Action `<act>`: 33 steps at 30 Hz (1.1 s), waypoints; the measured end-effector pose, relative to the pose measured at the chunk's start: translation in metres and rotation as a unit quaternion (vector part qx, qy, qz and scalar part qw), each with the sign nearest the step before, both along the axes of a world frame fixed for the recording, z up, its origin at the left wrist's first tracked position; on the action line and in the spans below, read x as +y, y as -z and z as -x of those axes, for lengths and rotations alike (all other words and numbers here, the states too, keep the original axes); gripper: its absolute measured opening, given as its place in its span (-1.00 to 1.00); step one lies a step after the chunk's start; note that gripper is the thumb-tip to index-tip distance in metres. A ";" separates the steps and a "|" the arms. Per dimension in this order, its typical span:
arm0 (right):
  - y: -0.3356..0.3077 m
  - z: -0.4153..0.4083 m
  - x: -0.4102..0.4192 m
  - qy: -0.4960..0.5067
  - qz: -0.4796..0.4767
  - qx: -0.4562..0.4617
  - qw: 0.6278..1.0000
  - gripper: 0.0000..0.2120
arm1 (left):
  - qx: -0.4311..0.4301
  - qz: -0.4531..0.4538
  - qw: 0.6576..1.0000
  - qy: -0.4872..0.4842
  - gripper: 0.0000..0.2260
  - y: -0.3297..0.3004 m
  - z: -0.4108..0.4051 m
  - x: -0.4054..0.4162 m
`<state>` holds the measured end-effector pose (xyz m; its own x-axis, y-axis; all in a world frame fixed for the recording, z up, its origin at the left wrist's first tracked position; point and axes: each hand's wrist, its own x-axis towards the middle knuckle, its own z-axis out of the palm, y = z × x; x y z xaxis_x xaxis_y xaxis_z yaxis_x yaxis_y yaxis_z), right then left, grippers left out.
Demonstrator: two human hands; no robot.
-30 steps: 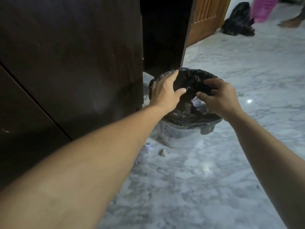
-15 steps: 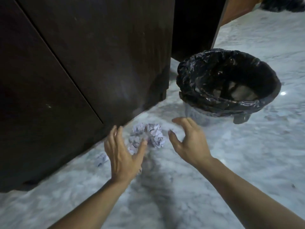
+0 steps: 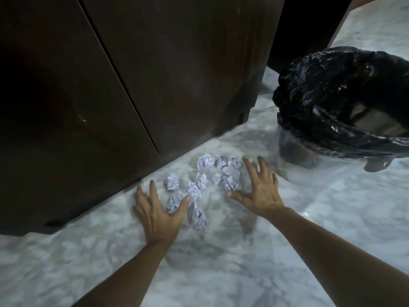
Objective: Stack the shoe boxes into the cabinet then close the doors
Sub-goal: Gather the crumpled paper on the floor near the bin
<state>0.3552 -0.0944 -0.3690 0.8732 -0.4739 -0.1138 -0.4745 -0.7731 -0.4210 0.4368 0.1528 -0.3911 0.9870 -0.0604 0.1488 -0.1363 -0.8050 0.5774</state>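
Across the upper left of the frame, the dark cabinet [image 3: 155,74] stands with its doors closed. Low at centre, the left hand [image 3: 158,212] and right hand [image 3: 260,189] spread wide, holding nothing, flanking crumpled papers [image 3: 205,185] on the floor [image 3: 221,262].

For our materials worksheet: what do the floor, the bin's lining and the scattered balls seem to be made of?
Floor: probably polished marble or marble-look tile, with grey veining and glossy reflections.
Bin lining: thin black plastic film, crinkled and shiny.
Balls: crumpled paper, white with creases and faint print.
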 end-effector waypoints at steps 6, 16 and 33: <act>0.002 -0.029 0.003 -0.091 0.058 0.028 0.994 -0.05 | -0.009 -0.098 0.990 0.105 -0.09 0.001 -0.023 -0.009; 0.014 -0.012 0.006 -0.078 0.039 -0.017 0.996 -0.52 | -0.097 -0.077 0.983 0.135 -0.62 0.020 -0.018 -0.008; -0.140 0.005 0.016 -0.038 -0.007 -0.333 0.942 -0.60 | -0.194 0.165 0.945 0.204 -0.67 -0.117 -0.021 -0.081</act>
